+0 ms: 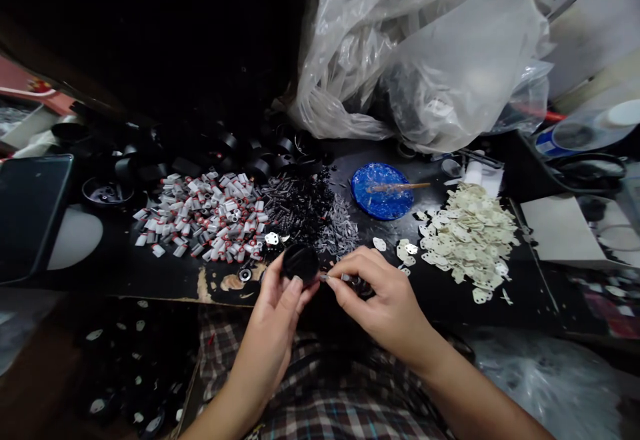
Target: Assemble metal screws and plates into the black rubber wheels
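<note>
Gripping the round black part [300, 263] in your closed left hand [277, 313], your right hand [384, 299] pinches a small metal piece [334, 279] — fingertips closed — against its rim.

One camera only — it sits on my head and looks forward and down, close over the dark tabletop [150, 273]. My forearms enter from the bottom edge, my lap lies just below, and the view reaches back to a plastic bag [425, 60] — no second angle.
</note>
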`<state>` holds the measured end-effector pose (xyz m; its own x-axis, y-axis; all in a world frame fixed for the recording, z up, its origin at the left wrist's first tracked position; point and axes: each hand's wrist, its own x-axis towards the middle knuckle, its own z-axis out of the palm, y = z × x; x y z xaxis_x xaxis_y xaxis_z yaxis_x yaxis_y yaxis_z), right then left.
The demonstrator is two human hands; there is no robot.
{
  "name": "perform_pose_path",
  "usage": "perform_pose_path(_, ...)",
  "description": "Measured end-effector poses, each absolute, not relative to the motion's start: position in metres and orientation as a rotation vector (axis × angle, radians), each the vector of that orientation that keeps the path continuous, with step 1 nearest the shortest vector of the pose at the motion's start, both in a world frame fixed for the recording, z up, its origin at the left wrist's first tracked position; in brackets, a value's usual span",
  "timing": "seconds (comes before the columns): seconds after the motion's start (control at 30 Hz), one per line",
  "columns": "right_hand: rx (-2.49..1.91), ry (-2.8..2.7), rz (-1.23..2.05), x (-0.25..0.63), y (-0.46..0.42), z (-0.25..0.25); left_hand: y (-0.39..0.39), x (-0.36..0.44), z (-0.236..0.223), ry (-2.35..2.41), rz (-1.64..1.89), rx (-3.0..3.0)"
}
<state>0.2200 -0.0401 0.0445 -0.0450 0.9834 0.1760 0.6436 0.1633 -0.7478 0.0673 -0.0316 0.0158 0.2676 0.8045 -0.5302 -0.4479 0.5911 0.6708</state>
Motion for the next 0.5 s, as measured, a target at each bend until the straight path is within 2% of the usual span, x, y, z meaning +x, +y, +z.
perform_pose_path(0.2, -1.543, -1.915, 0.360, 0.2172, -0.0404, 0.0405, -0.0394, 0.0689, 0.0116, 0.922, 0.752, 0.466)
perform_pose_path(0.5, -1.560, -2.106, 0.327, 0.2165, -0.0393, 0.0430, -0.0345, 0.0635, 0.0091, 0.961, 0.692, 0.659)
